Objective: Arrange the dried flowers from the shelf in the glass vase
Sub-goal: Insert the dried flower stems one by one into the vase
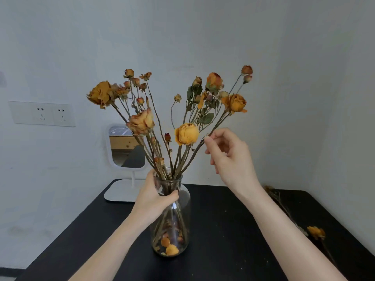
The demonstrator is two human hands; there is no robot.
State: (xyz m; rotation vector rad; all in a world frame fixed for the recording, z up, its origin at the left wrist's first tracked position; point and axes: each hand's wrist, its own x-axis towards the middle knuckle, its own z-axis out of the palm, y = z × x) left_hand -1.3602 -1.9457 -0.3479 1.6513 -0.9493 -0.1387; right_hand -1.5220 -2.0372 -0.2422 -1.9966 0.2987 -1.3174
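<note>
From the head camera, judged well along: upright on the black desk [233,230], a clear bottle-shaped glass vase [174,220] already filled with a spread bunch of dried orange-yellow roses [186,133]. Gripped round the neck by the left hand [157,197]. Above and right of the vase, right hand [229,159] pinching one leaning brown stem [218,121], apparently adjusting. Left to do, right of the vase: a few loose dried stems [315,232] lying on the desk.

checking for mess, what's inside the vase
Inside the vase: flower stems fanning down to the bottom, and loose orange petals lying there. The left hand grips the neck and covers the stems on that side.
</note>
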